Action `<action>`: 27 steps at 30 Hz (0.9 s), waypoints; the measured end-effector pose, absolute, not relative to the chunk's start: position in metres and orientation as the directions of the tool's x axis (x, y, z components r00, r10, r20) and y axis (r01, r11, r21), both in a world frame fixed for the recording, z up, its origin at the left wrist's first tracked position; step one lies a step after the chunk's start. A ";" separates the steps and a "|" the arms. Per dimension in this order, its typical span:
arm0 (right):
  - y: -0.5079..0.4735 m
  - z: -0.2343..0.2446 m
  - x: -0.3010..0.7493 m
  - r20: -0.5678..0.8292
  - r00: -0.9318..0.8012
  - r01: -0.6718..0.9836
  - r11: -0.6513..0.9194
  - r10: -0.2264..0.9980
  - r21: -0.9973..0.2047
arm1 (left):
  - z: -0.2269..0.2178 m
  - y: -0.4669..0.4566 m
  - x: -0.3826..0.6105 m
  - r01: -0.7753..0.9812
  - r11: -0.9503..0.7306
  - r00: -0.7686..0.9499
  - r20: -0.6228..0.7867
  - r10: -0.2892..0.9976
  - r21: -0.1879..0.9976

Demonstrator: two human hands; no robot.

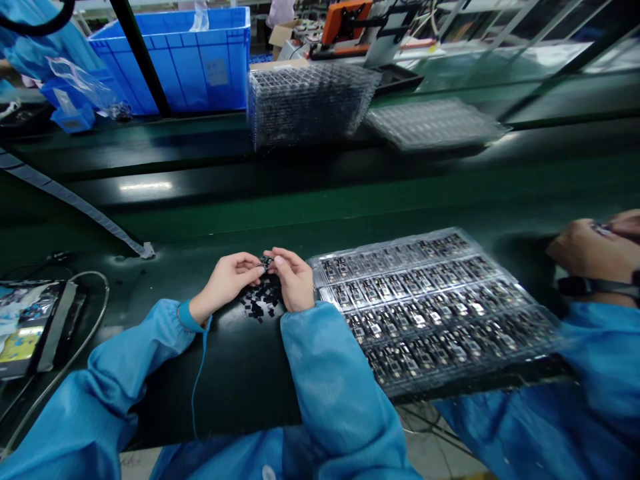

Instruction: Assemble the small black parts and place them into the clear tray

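Between the fingertips of both my hands is a small circuit board [265, 262], dark with bits of metal on it. My left hand [227, 283] pinches it from the left, a blue wrist strap with a thin cord at its cuff. From the right, my right hand [295, 280] grips the same board with thumb and fingers. Under my hands lies a loose heap of small black pieces [260, 301] on the dark work surface. Close to my right hand stands a clear plastic tray [320, 259] with rows of similar small boards in its pockets.
A co-worker's hands [595, 250] are at the right edge, beyond the tray. Behind the bench stand stacked clear trays [310, 107], another flat tray stack [435, 123] and a blue crate [200, 67]. A cable [106, 293] and a flat package [25, 327] lie left.
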State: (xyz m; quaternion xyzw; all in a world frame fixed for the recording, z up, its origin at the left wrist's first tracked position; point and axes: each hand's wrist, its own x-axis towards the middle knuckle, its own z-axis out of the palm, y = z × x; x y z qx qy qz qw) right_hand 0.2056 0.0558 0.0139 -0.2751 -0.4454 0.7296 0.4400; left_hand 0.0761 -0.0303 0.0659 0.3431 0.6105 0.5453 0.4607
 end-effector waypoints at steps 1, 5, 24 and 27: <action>0.056 0.014 0.206 -0.014 -0.468 -0.404 -0.227 0.884 -0.886 | 0.067 -0.030 0.077 -0.130 0.174 -0.339 -0.209 0.917 0.976; 0.057 0.016 0.207 0.004 -0.471 -0.394 -0.206 0.882 -0.896 | 0.071 -0.029 0.076 -0.300 0.204 -0.302 -0.296 0.906 0.932; 0.023 0.071 0.214 0.295 -0.422 0.141 0.383 0.857 -0.913 | 0.090 -0.038 0.072 -0.139 0.024 -0.391 -0.078 0.917 0.990; 0.022 0.079 0.218 0.339 -0.412 0.233 0.458 0.846 -0.858 | 0.087 -0.038 0.071 -0.120 0.024 -0.360 -0.066 0.931 0.993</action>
